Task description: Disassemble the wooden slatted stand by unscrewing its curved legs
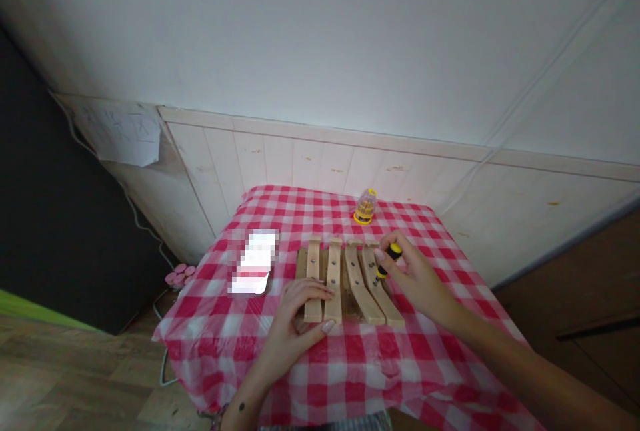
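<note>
A small wooden rack of several pale slats [345, 278] lies on a table covered with a red and white checked cloth [340, 364]. My left hand [295, 324] rests flat on the near ends of the two left slats, fingers stretched out. My right hand [415, 278] is closed round a black and yellow screwdriver [389, 260], whose tip points down at the rightmost slat.
A yellow holder of screwdriver bits [365, 207] stands near the table's far edge. A white card or packet [254, 262] lies left of the rack. White panelled wall behind the table; a cable and pink objects [179, 276] lie on the wooden floor at left.
</note>
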The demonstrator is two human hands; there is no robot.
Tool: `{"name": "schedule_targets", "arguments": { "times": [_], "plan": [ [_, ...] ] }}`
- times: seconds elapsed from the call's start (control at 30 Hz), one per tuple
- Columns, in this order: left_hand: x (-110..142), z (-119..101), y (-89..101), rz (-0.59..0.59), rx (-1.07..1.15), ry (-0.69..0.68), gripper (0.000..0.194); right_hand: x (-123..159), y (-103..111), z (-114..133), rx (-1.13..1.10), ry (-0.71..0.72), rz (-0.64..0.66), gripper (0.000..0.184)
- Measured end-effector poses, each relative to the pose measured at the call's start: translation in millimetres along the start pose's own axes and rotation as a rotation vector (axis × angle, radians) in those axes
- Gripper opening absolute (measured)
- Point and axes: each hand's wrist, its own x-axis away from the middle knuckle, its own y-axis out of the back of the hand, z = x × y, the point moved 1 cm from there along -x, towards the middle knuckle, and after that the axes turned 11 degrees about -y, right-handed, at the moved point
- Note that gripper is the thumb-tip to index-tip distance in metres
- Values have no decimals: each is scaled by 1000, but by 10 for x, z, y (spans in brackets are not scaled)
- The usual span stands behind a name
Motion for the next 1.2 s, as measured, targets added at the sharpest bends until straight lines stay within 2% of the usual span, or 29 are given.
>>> {"name": "schedule_targets", "arguments": {
  "times": [0.1,0.17,0.33,0.43,0.6,0.8,1.0,1.2],
  "plan": [
    [3,4,0,6,4,7,19,-70,-29,-38,-49,-41,-16,28],
    [7,5,2,10,5,14,19,-95,19,-49,19,-8,-25,31],
    [10,0,3,7,-3,10,18,-79,266,-1,555,170,-62,41],
    [10,-2,2,7,-12,13,18,-43,366,44,717,263,-1,42],
    [11,8,8,8,-18,5,18,-2,459,82,602,331,80,36],
    [10,5,8,3,-16,12,21,19,523,42,389,217,22,29],
    [4,-19,7,2,-14,37,22,67,383,46,201,110,5,17],
    [-5,-16,6,1,-10,25,21,70,263,38,282,81,-83,17]
  ]
}}
